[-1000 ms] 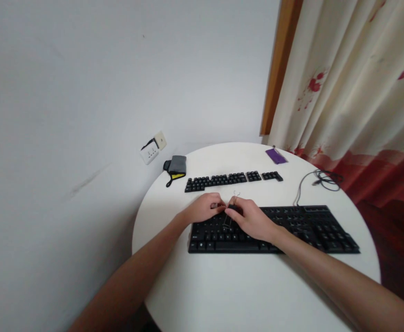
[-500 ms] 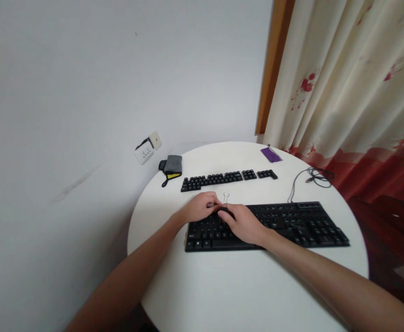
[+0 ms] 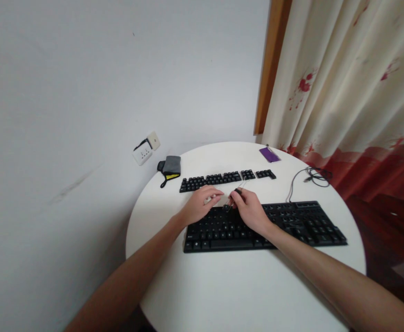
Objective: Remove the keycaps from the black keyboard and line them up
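A black keyboard [image 3: 236, 244] lies on the round white table, some of its upper keys gone. Above its upper left part my right hand [image 3: 252, 211] is closed around a wire keycap puller [image 3: 238, 191] with a black grip. Thin wire loops stick out from both ends of the puller. At the lower wire end sits a black keycap [image 3: 227, 208], tilted, just over the keyboard. My left hand [image 3: 199, 204] hovers at the keyboard's top left edge, thumb and fingers apart, facing the puller without touching it.
Behind the keyboard, removed black keycaps [image 3: 219, 179] stand in rows. A grey and yellow cloth [image 3: 172, 165] lies at the back left, a purple packet [image 3: 269, 155] at the back right. The coiled cable [image 3: 317, 175] rests near the right edge. A wall [image 3: 84, 92] borders the left.
My right hand has lifted the puller up from the keys and tilted it, with a keycap at its wire end. My left hand has come away from the puller and its fingers have spread.
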### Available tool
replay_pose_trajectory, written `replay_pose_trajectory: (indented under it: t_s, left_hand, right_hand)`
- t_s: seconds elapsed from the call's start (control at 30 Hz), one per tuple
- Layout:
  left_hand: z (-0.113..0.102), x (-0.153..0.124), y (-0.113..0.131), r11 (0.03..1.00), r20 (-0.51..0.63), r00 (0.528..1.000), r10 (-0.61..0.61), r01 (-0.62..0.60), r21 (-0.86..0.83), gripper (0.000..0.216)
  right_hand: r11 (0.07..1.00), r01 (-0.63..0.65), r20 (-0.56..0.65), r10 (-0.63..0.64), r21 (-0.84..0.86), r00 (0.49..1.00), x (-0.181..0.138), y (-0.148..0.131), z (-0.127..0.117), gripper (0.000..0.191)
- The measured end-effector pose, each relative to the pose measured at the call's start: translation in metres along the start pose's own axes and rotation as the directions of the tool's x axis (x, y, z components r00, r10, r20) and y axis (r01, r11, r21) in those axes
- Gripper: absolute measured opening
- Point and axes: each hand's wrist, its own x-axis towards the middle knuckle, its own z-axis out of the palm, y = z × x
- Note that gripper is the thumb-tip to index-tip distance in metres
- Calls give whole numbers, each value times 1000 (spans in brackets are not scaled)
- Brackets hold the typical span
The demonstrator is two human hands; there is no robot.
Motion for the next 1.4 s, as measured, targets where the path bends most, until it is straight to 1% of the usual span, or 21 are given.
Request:
replay_pose_trajectory:
  t_s: [0.03, 0.1, 0.2, 0.3, 0.4, 0.5, 0.53, 0.67, 0.73, 0.8, 0.87, 0.9, 1.0, 1.03, 1.13, 1.2, 1.27, 1.4]
  left_hand:
    - [1, 0, 5, 1000, -16, 1000, 7, -7, -9, 20]
    - [4, 0, 13, 999, -25, 999, 36, -37, -21, 22]
    - [9, -1, 20, 997, -27, 997, 67, -68, -31, 21]
    - [13, -1, 20, 997, -39, 997, 71, -72, -21, 17]
    - [14, -1, 16, 995, -25, 995, 99, -99, 22, 15]
    - [14, -1, 12, 986, 33, 988, 151, -153, 71, 14]
    - [14, -1, 11, 981, 45, 985, 165, -169, 92, 16]
    - [13, -2, 15, 958, 57, 980, 189, -197, 210, 19]
    - [13, -2, 19, 949, 46, 979, 197, -202, 242, 17]
    - [13, -2, 20, 951, 14, 979, 202, -199, 238, 16]
    - [11, -1, 16, 958, -56, 982, 181, -163, 236, 15]
    - [9, 0, 11, 961, -107, 983, 152, -122, 248, 16]
    - [0, 3, -13, 947, -271, 962, 13, 75, 312, 14]
    - [-3, 3, -23, 932, -295, 955, -27, 131, 337, 13]
    - [-9, 2, -50, 879, -295, 943, -156, 268, 394, 10]
    - [-9, 0, -61, 851, -274, 933, -234, 333, 407, 10]
    - [-8, -2, -66, 834, -248, 928, -279, 362, 415, 11]
    - [-7, -4, -68, 829, -216, 932, -291, 359, 429, 14]
  right_hand:
    - [1000, 8, -40, -8, 5, 999, 1, -2, -3, 34]
    - [999, 13, -79, -11, 29, 997, 2, -4, -7, 33]
    - [998, 21, -83, -16, 56, 996, 1, -6, -7, 33]
    - [998, 19, -89, -14, 56, 996, -1, -4, -3, 34]
    - [993, -32, -45, 38, 113, 998, -1, 1, -1, 34]
    - [978, -100, 30, 96, 181, 995, 1, 5, -1, 34]
    - [979, -101, 32, 97, 176, 995, 1, 6, -1, 34]
    - [994, -57, -24, 59, 89, 998, 2, 9, -1, 35]
    - [997, -44, -47, 47, 60, 998, 2, 9, -1, 36]
    - [997, -41, -64, 45, 63, 997, 3, 10, -2, 37]
    - [994, -54, -67, 61, 94, 996, 3, 10, -3, 38]
    - [991, -69, -66, 77, 113, 995, 4, 11, -3, 38]
    - [983, -111, -57, 120, 144, 991, 4, 11, -4, 40]
    - [982, -119, -54, 129, 148, 990, 4, 11, -4, 40]
    - [980, -134, -35, 140, 146, 989, 3, 11, -2, 40]
    - [980, -139, -19, 143, 140, 990, 1, 12, -2, 40]
    - [980, -141, -10, 144, 137, 990, 1, 13, -2, 39]
    - [977, -159, -1, 160, 142, 987, 1, 16, -2, 38]
